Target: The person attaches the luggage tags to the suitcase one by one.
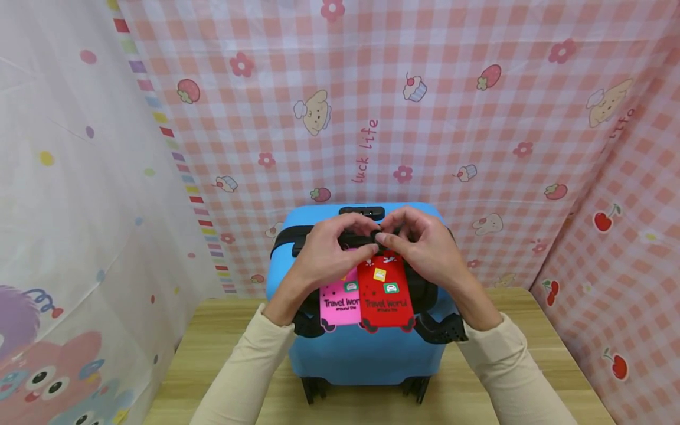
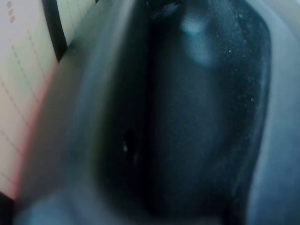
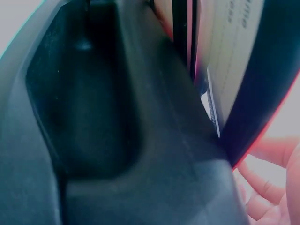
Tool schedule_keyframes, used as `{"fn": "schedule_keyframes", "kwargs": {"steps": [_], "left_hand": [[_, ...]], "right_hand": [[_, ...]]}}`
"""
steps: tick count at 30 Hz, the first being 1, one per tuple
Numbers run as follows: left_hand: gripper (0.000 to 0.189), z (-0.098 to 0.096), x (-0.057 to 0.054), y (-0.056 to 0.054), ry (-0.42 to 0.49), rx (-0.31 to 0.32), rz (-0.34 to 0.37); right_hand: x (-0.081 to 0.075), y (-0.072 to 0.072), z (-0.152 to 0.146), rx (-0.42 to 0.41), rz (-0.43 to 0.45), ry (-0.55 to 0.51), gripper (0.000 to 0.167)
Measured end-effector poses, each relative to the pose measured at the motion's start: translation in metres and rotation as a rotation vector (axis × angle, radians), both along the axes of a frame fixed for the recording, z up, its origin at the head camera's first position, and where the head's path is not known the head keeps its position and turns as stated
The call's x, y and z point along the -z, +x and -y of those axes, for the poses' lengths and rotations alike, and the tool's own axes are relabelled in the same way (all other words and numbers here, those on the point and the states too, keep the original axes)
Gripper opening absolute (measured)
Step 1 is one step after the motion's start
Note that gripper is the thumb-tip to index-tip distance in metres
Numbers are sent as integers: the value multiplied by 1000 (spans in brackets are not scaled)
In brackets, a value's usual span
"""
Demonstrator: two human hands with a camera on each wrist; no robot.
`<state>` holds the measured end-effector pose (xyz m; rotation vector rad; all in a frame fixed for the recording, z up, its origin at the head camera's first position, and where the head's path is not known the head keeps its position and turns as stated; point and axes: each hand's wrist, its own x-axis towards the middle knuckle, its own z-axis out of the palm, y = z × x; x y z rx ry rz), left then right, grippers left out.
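A blue suitcase (image 1: pixel 366 357) lies with its black handle side toward me. In front of its handle hang a pink luggage tag (image 1: pixel 340 307) and a red luggage tag (image 1: pixel 385 307), the red one partly covering the pink. My left hand (image 1: pixel 332 251) and right hand (image 1: pixel 427 245) meet above the tags, pinching a small black strap (image 1: pixel 376 236) between thumbs and fingertips. How the strap is fastened is hidden by the fingers. The right wrist view shows the red tag's back with a lined card (image 3: pixel 234 56) beside the black suitcase part (image 3: pixel 187 187); the left wrist view is blurred.
The suitcase stands on a wood-patterned surface (image 1: pixel 223 348), its black wheels (image 1: pixel 417 389) toward me. A black combination lock (image 1: pixel 362 212) sits on its far side. Checked pink cloth (image 1: pixel 451 130) hangs behind and at right, white patterned cloth (image 1: pixel 90 177) at left.
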<state>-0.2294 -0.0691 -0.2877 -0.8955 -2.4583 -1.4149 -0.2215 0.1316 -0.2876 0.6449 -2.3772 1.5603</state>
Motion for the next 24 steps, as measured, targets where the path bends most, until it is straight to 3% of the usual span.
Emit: {"fn": "schedule_keyframes", "kwargs": {"steps": [9, 24], "left_hand": [[21, 1, 1, 0, 28, 16, 7], [16, 0, 0, 0, 46, 22, 26]], "right_hand": [[1, 1, 2, 52, -4, 68, 11], [2, 2, -4, -25, 24, 54, 13]]}}
